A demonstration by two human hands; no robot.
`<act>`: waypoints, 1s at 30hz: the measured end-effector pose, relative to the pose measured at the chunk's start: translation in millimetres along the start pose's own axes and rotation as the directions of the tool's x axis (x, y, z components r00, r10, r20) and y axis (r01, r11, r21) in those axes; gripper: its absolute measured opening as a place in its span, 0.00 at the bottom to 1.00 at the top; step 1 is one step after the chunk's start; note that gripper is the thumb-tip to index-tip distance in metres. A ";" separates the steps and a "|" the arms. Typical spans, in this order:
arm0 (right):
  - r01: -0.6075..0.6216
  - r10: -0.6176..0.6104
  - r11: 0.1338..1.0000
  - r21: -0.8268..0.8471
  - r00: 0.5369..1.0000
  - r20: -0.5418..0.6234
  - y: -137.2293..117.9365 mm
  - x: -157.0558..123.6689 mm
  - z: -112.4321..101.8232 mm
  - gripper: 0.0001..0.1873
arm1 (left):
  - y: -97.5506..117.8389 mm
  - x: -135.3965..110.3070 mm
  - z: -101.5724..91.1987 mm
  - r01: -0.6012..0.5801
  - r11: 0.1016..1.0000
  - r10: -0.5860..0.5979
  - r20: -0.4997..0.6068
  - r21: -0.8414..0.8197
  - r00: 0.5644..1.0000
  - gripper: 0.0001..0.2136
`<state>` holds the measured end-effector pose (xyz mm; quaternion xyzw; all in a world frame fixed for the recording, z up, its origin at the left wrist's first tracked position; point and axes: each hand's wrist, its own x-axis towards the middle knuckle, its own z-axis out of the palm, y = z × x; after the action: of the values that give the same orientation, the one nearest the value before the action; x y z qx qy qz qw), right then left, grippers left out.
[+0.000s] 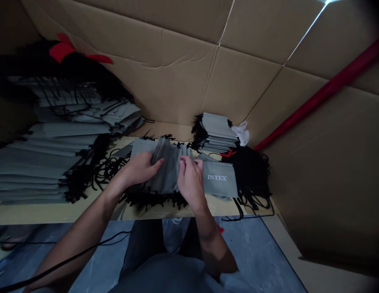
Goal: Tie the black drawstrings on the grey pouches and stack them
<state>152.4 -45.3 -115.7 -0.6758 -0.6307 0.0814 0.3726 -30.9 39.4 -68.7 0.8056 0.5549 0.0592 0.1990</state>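
Observation:
In front of me on the table lies a bundle of grey fabric pouches (166, 167) with black cord ends along its near and far edges. My left hand (143, 169) is closed around the left part of the bundle, its thumb over the top pouches. My right hand (191, 175) pinches the right part, thumb and fingers pressed together at the pouch edges. Just right of that hand a flat grey pouch printed INTEX (220, 179) rests on the table, partly covered by the hand. The fingers under the bundle are hidden.
Large stacks of grey pouches (39, 162) with black cords fill the left side. A smaller pouch stack (218, 126) stands at the back, beside a white plastic bag (242, 132). Black cords (250, 175) are heaped at right. Cardboard walls (177, 81) and a red pole (323, 91) enclose the table.

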 end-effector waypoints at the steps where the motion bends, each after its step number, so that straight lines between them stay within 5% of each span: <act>1: -0.021 0.021 1.000 0.003 1.000 -0.007 -0.3 0.5 0.8 0.19 | -0.7 0.1 0.3 -0.002 1.000 0.002 -0.004 -0.005 1.000 0.25; 6: -0.054 0.053 0.998 0.017 0.998 0.033 -8.3 1.8 2.1 0.21 | -1.7 1.9 1.0 0.002 1.000 -0.003 -0.019 -0.030 1.000 0.27; 10: 0.034 -0.051 0.990 0.138 0.991 0.121 -20.7 -4.5 -7.6 0.24 | 1.1 0.6 -0.1 0.004 0.997 -0.007 -0.034 -0.074 0.999 0.30; 14: 0.156 -0.272 0.878 0.452 0.940 0.205 -27.4 -16.5 -25.8 0.30 | 3.5 -2.1 -2.9 -0.009 0.994 0.006 -0.024 -0.113 1.000 0.31; 18: 0.093 -0.342 0.755 0.650 0.901 0.269 -21.8 -21.8 -37.7 0.28 | 1.4 -0.7 -4.9 0.015 0.993 -0.015 0.001 -0.115 1.000 0.27; 20: 0.060 -0.281 0.776 0.628 0.924 0.259 -15.1 -20.0 -38.6 0.24 | 0.0 0.8 -5.2 0.036 0.994 -0.035 0.006 -0.103 0.999 0.22; 23: 0.030 -0.072 0.917 0.397 0.993 0.091 -2.3 -13.6 -34.0 0.20 | -0.2 1.6 -4.9 0.035 0.995 -0.035 0.002 -0.091 0.999 0.18; 25: -0.014 0.021 0.962 0.273 1.000 -0.022 6.1 -9.3 -28.7 0.18 | 0.5 1.5 -4.3 0.027 0.996 -0.027 0.002 -0.089 1.000 0.18; 30: -0.074 0.083 0.976 0.204 0.996 -0.035 15.5 -5.7 -17.7 0.19 | 0.2 2.2 -2.0 0.017 0.997 -0.017 -0.007 -0.070 1.000 0.20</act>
<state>173.9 -56.4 -114.6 -0.6604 -0.5836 0.1455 0.4495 -30.6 41.9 -67.0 0.7931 0.5601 0.0799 0.2254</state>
